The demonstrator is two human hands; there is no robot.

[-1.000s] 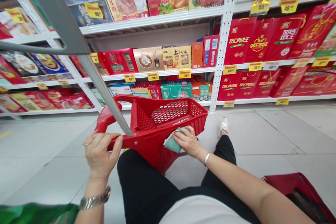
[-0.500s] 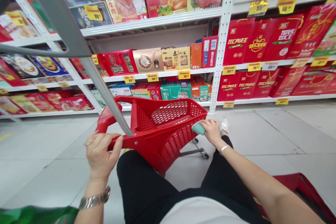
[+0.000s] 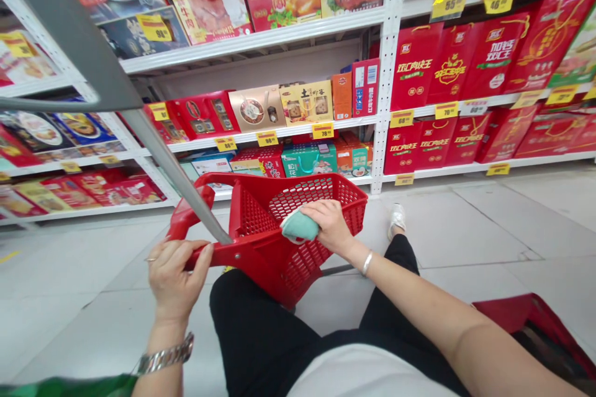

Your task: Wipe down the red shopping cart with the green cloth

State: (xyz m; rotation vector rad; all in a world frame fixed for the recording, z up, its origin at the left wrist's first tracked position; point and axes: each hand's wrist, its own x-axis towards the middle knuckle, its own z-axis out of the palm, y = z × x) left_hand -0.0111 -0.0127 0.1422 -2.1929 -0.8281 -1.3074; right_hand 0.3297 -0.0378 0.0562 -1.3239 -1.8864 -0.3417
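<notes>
1. Shelving (image 3: 385, 74) stood at 12 o'clock, boxes (image 3: 258, 108) facing out, presumably for display.
2. Red cart (image 3: 267, 260) sat near 7 o'clock, likely for easy reach.
3. Left hand (image 3: 177, 276), 8 o'clock, was curled over its handle (image 3: 223, 254), apparently to steady it.
4. Right hand (image 3: 330, 223), 5 o'clock, pinched green cloth (image 3: 300, 226).
5. Green cloth was bunched, 6 o'clock, at cart's near side; contact unclear.

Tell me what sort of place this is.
Most likely a supermarket aisle: white perforated metal shelving holds brightly printed cardboard boxes, yellow rectangular price tags line it, and a red plastic shopping cart stands before it.
</notes>
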